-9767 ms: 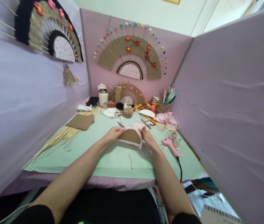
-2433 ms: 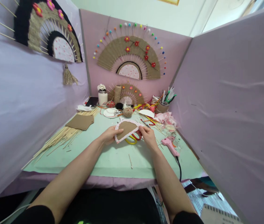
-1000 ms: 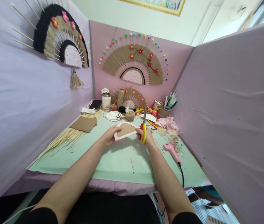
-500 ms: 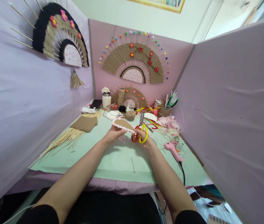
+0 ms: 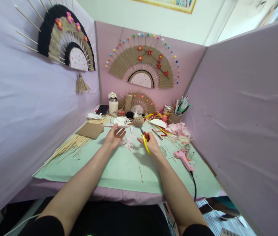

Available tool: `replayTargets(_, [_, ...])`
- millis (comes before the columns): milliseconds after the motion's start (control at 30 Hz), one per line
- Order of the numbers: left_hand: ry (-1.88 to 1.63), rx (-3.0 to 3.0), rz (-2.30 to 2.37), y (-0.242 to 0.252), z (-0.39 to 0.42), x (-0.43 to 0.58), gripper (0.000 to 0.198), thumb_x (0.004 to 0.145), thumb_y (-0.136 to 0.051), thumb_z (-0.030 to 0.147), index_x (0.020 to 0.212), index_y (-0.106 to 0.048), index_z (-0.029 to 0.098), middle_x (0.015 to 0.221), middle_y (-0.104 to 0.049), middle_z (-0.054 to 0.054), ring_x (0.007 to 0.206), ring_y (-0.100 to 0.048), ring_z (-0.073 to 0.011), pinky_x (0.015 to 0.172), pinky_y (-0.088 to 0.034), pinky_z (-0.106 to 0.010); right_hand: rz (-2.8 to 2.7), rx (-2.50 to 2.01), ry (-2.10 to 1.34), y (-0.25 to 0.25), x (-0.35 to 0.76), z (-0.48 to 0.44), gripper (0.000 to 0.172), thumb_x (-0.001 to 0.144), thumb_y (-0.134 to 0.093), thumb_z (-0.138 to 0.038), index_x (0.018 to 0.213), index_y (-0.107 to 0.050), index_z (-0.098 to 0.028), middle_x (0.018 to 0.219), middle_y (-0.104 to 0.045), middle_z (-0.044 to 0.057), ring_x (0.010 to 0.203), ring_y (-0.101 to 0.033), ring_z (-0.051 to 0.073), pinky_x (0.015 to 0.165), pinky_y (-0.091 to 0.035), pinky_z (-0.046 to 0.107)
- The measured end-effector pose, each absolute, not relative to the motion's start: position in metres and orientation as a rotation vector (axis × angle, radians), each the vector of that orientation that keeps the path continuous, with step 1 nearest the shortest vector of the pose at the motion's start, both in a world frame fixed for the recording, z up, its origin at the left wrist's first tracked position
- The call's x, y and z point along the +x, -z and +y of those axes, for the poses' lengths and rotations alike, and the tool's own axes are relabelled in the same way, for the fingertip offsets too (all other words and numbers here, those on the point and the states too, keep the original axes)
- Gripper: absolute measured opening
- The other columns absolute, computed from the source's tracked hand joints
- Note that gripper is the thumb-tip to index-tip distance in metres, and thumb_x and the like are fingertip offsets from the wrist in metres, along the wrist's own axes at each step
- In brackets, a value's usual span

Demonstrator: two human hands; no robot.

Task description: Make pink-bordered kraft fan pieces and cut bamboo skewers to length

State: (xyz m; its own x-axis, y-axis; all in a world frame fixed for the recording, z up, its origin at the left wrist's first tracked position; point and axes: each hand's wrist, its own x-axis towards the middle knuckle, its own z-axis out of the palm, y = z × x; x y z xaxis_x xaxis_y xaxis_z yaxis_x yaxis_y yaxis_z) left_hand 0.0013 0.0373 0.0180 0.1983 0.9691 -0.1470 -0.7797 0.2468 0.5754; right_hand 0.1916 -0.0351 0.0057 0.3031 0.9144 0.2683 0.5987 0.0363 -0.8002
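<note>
head view: scissors [image 5: 145,142] were clasped in the right hand [image 5: 150,146], low over the mat [image 5: 119,167]. the left hand [image 5: 113,137] was held up, fingers spread, at the edge-on cardboard piece [image 5: 115,126]; its hold could not be judged.

Three fans [image 5: 142,62]; one scissors [image 5: 145,145]; one glue gun [image 5: 183,159]; one twine ball [image 5: 138,121].

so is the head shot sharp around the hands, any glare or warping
Head view: left hand and right hand with scissors are slightly soft; soft even light, faint shadows on the mat; top right corner washed out; wide lens bows the side panels.
</note>
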Motion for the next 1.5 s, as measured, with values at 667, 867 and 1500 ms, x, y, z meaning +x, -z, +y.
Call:
replayTargets(667, [-1.448, 0.458, 0.649, -0.0190, 0.0370, 0.0010, 0.040, 0.061, -0.079, 0.028, 0.089, -0.051, 0.026, 0.083, -0.060, 0.005, 0.080, -0.061, -0.0106, 0.079, -0.047, -0.028, -1.651, -1.711, -0.100, -0.0088, 0.1907, -0.0420, 0.037, 0.072, -0.065, -0.042, 0.101, -0.060, -0.020, 0.095, -0.061, 0.005, 0.087, -0.056, 0.019, 0.075, -0.041, 0.029])
replayTargets(867, [-1.479, 0.509, 0.627, -0.0187, 0.0360, 0.0000, 0.038, 0.063, -0.078, 0.024, 0.089, -0.052, 0.029, 0.092, -0.061, 0.005, 0.088, -0.059, -0.0121, 0.082, -0.048, -0.031, -1.702, -1.746, -0.118, -0.0092, 0.1909, -0.0407, 0.034, 0.071, -0.063, -0.046, 0.091, -0.062, -0.019, 0.085, -0.062, 0.004, 0.077, -0.054, 0.018, 0.065, -0.036, 0.027])
replayTargets(1500, [-1.561, 0.659, 0.635, -0.0190, 0.0337, 0.0021, 0.049, 0.059, -0.080, 0.024, 0.102, -0.056, 0.031, 0.107, -0.052, 0.001, 0.092, -0.056, -0.0145, 0.081, -0.053, -0.042, -1.694, -1.746, -0.504, -0.0054, 0.1930, -0.0405, 0.039, 0.063, -0.065, -0.057, 0.064, -0.059, -0.018, 0.057, -0.052, -0.003, 0.056, -0.042, 0.012, 0.051, -0.028, 0.023])
